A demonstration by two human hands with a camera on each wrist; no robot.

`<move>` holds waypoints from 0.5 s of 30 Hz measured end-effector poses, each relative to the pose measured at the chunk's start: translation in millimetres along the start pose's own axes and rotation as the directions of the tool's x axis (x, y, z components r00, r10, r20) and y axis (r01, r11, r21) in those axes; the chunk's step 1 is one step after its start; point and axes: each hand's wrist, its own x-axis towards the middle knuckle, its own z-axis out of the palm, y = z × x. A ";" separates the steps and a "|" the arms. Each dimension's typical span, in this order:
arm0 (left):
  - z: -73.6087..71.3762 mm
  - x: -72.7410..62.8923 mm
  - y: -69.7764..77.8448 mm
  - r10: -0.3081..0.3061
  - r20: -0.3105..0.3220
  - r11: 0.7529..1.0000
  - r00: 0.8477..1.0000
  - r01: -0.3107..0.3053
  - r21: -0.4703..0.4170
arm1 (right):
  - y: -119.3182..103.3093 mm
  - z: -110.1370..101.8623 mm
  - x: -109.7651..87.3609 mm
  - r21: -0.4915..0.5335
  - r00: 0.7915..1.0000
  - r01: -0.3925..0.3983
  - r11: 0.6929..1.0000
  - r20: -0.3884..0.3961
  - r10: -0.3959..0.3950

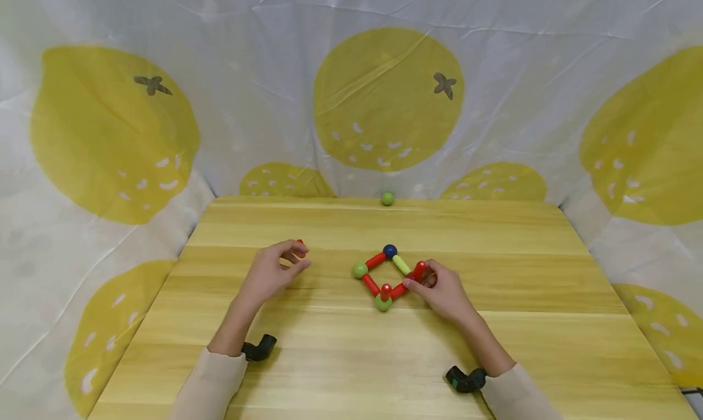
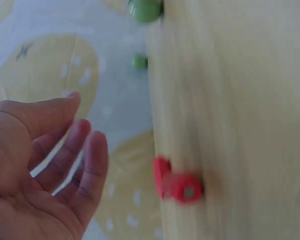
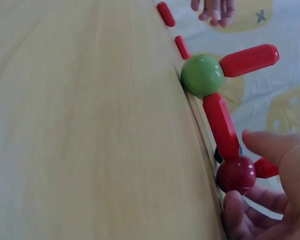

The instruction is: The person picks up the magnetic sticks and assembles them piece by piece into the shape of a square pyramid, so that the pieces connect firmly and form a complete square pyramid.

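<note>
A four-sided frame of magnetic sticks and balls lies on the table, with a blue ball [image 1: 390, 251], a green ball [image 1: 359, 269], another green ball [image 1: 383, 303] and a dark red ball [image 3: 236, 175] at its corners. Red sticks [image 1: 370, 284] and one yellow-green stick [image 1: 401, 264] link them. Red sticks also rise from the near green ball and the red ball. My right hand [image 1: 447, 292] holds the red ball's corner between thumb and fingers. Off to the left, my left hand [image 1: 274, 270] hovers with fingers loosely bent, holding nothing. Beyond its fingertips are loose red sticks [image 2: 186, 189].
A loose green ball [image 1: 387, 198] sits at the table's far edge, by a lemon-print cloth [image 1: 274, 121] that hangs behind and on both sides. Black curved devices [image 1: 262, 348] are worn at both wrists. The wooden table [image 1: 351, 359] extends around the frame.
</note>
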 end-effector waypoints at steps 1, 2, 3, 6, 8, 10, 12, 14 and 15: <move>-6.5 -1.7 -4.8 -0.028 -0.013 0.999 1.000 0.029 0.037 | -0.5 1.8 0.3 -0.007 1.000 -0.002 1.000 0.003 0.002; -11.4 -3.1 -8.9 -0.055 -0.015 0.996 0.998 0.056 0.067 | -1.0 3.2 0.6 -0.010 1.000 -0.004 1.000 0.006 0.004; -14.8 -4.1 -12.5 -0.081 -0.010 0.992 0.997 0.082 0.095 | -1.3 4.0 1.0 -0.017 1.000 -0.002 1.000 0.008 0.003; -19.1 -4.6 -20.5 -0.141 0.041 0.982 0.989 0.134 0.132 | -2.3 4.9 2.0 -0.025 1.000 -0.010 1.000 0.006 0.010; -19.0 -3.7 -24.9 -0.176 0.071 0.976 0.982 0.165 0.142 | -3.2 4.3 2.7 -0.021 1.000 -0.010 1.000 0.013 0.010; -18.1 -2.8 -29.0 -0.194 0.089 0.972 0.977 0.180 0.148 | -4.9 3.5 3.3 -0.008 1.000 -0.008 1.000 0.024 0.008; -17.1 -2.3 -33.4 -0.206 0.097 0.970 0.974 0.190 0.152 | -6.2 2.9 3.8 0.008 0.999 0.001 1.000 0.035 -0.001; -16.1 -2.0 -37.8 -0.210 0.100 0.971 0.973 0.195 0.138 | -7.1 2.4 3.9 0.020 0.999 0.006 1.000 0.044 -0.007; -15.7 -2.0 -40.0 -0.210 0.101 0.972 0.972 0.196 0.130 | -7.3 2.4 3.8 0.031 0.999 0.004 1.000 0.045 -0.005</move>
